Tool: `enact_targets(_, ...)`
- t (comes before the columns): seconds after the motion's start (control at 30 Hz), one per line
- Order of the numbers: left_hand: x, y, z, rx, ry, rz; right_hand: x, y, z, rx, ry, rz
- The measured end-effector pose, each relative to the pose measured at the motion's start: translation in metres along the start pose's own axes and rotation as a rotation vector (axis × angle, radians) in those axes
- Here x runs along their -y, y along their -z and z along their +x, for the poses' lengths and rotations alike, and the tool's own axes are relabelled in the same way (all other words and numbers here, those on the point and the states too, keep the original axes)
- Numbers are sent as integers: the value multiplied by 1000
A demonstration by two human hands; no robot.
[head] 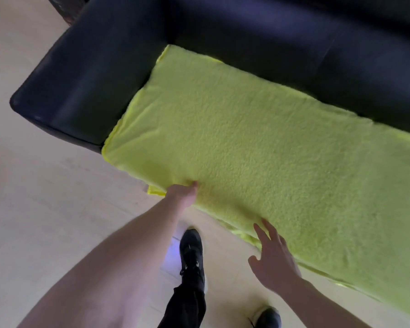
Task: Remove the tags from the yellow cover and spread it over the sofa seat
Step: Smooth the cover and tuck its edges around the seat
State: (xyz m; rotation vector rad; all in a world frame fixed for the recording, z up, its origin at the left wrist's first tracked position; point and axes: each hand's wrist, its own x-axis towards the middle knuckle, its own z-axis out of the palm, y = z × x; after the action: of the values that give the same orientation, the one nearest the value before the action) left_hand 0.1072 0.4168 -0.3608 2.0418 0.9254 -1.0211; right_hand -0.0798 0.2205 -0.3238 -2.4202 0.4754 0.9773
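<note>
Both hands are down at the front edge of the sofa seat, and from where I stand it looks like final smoothing work. Left hand (184, 194) has its fingers tucked under the overhanging cloth with the thumb pressed on top, so it pinches the front hem of the yellow cover (258, 147) near the left corner; I take it this grip is there to draw the fabric taut toward the armrest and square the corner. Further right, the right hand (273, 259) is spread wide, fingers straight and apart, holding nothing, its fingertips at or just above the front fold of the cover; whether they actually touch I cannot tell. That flat palm seems poised to press or stroke the cloth down.

Across the seat of the black sofa (85, 74) the cover already lies spread, reaching from the left armrest along the backrest and off the right side of view. Its fleecy, nubbly surface lies mostly flat, with faint creases near the left corner and a slightly wavy back edge. At the front it drapes over the seat edge toward the pale floor (33, 209). No tags show anywhere on it.
</note>
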Motion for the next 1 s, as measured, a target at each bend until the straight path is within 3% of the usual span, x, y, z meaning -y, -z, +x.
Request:
enact_targets(0.07, 0, -11, -9, -129, 16, -153, -6, 2, -3, -17, -41, 66)
enact_targets(0.13, 6, -20, -29, -199, -116, -243, -14, 5, -7, -51, -97, 125)
enact_targets(0.27, 22, -32, -58, -137, -639, 210, -44, 21, -12, -103, -229, 164)
enact_targets(0.33, 11, -28, -57, -137, -766, 362, -63, 31, -16, -120, -285, 172)
enact_targets(0.6, -82, 47, -3, -255, -599, 776, -95, 79, -4, -152, -333, 83)
enact_targets(0.9, -169, 133, 62, -258, -462, 817, 30, 147, 112, -183, -104, 72)
enact_targets(1.0, -187, 148, 92, -221, -443, 785, 69, 156, 162, -90, -105, 23)
